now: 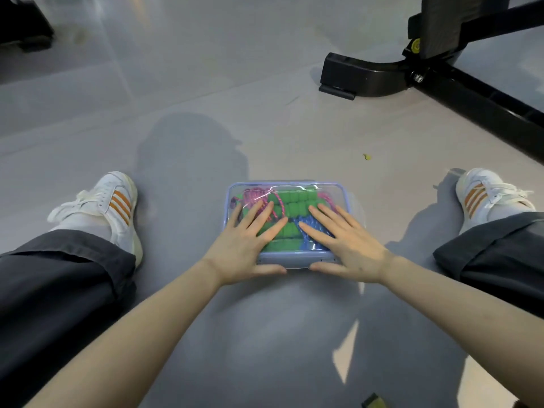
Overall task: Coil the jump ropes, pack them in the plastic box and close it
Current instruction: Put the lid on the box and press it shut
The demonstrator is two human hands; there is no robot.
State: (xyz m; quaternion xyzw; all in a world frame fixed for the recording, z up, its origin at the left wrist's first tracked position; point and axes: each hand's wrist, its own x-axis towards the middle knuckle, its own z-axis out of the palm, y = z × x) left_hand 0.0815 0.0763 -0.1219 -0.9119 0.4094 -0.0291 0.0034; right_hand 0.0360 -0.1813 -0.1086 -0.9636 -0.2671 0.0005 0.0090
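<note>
A: Both hands are down on the lid! The left hand (pixel 244 245) lies flat with its fingers fanned out straight, and the right hand (pixel 347 242) mirrors it just beside. That's a spread grip, nothing pinched.

B: Spread and pressing. Look at the thumbs: the left thumb (pixel 270 270) and right thumb (pixel 323 267) lie along the near wall, tips almost meeting, while the fingers lie on top.

A: Under those palms is the clear plastic lid (pixel 294 188), sitting on the shallow rectangular box with the lilac rim (pixel 294 258). Whether the latches are snapped, I cannot tell.

B: And the jump ropes are inside, directly beneath the fingers. Chunky green foam handles (pixel 294 201) run between the two hands, a pink braided rope (pixel 256 194) loops past the left fingertips, and a blue rope (pixel 309 228) shows under the right index finger.

A: Outward now: the box rests on the smooth grey floor (pixel 265 334), between the person's spread legs in dark trousers (pixel 59 275).

B: A white sneaker with orange stripes (pixel 117 207) sits well out to the left of the hands, its twin (pixel 482 195) well out to the right.

A: Far beyond the right hand, a black metal stand base (pixel 382 75) sits on the floor.
</note>
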